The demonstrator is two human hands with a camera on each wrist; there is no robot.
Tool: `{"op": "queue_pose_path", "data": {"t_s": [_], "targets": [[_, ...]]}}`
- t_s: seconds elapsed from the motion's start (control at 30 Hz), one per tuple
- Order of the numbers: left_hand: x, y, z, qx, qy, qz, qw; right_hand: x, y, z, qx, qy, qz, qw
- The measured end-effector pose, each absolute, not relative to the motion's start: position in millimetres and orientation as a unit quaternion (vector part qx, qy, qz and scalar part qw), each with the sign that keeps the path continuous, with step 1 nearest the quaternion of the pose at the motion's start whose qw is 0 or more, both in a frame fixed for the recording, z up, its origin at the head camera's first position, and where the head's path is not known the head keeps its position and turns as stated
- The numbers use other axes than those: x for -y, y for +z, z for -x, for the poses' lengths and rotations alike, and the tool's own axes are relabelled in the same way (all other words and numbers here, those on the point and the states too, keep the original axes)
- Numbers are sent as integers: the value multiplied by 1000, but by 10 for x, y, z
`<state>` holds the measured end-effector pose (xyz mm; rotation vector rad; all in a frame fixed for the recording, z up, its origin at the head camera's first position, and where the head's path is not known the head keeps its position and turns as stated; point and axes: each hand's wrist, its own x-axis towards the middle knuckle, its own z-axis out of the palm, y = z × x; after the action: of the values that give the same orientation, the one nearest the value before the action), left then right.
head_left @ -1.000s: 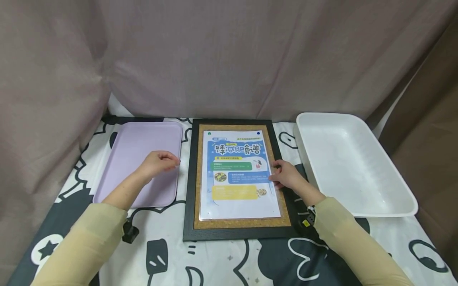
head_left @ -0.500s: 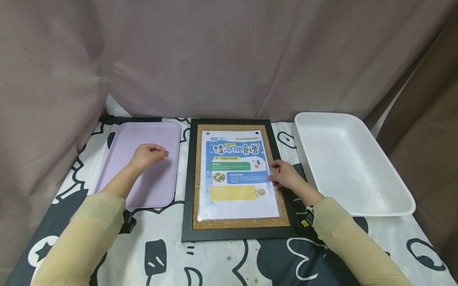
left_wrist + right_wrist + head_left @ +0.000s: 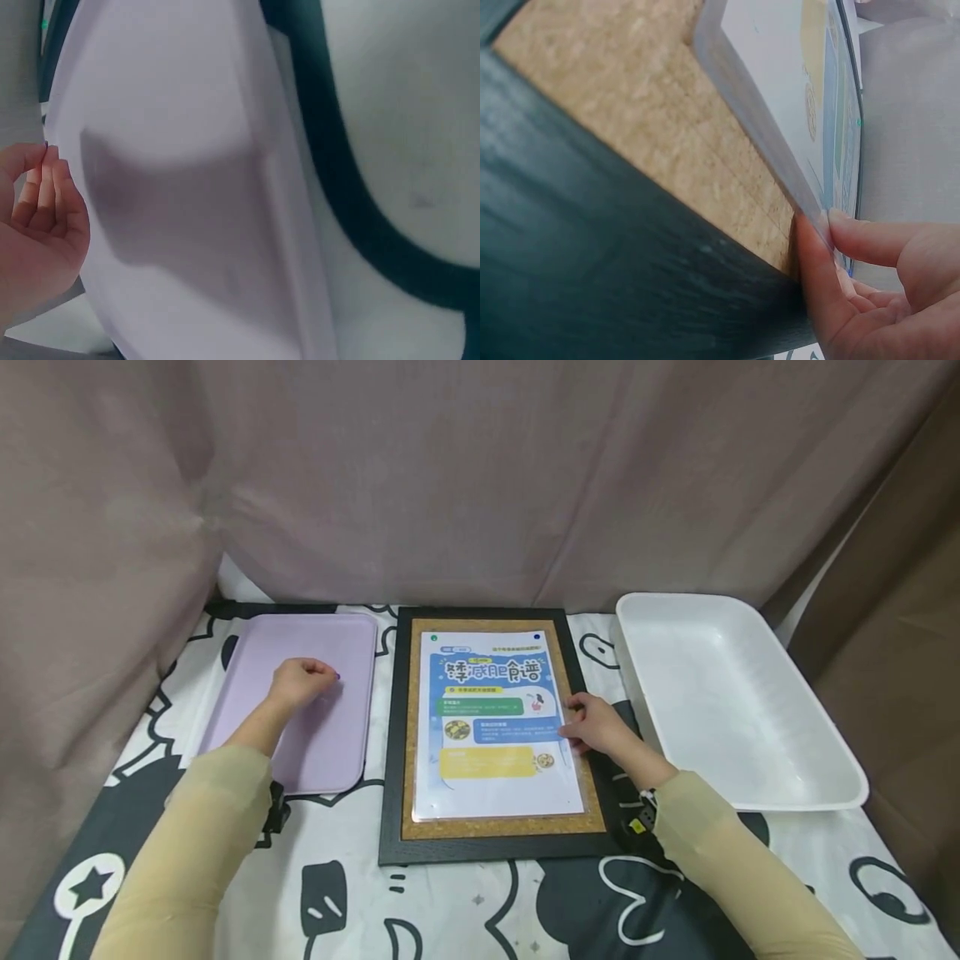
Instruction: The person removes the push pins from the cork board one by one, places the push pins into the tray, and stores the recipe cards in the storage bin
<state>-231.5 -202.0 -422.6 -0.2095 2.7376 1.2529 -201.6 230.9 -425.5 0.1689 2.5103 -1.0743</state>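
"What covered the background and the surface?"

"A wrinkled brown-grey curtain [image 3: 390,485] hung on the far side. A black-and-white printed cloth [image 3: 442,902] lay beneath."

"How many items stood there?"

"Three: one flat lilac tray [image 3: 345,747] with rounded corners, left; one black, wood-grained frame [image 3: 502,850] around speckled cork [image 3: 495,828], middle; one deep, glossy white tub [image 3: 738,710], right. One laminated sheet [image 3: 491,718] lay over the cork, one green stud [image 3: 434,637] and one blue stud [image 3: 537,636] at its far corners."

"And both hands?"

"The right hand [image 3: 592,724] pinched the sheet's right edge between thumb and finger. The left hand [image 3: 298,683], above the tray, pinched one tiny purple object [image 3: 337,676], too small to identify."
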Motion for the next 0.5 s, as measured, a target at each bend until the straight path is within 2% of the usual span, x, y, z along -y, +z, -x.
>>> {"op": "queue_pose_path", "data": {"t_s": [0.5], "targets": [[2009, -4314, 2331, -927, 361, 91, 45, -2301, -4230, 2002, -899, -383, -65, 202]]}}
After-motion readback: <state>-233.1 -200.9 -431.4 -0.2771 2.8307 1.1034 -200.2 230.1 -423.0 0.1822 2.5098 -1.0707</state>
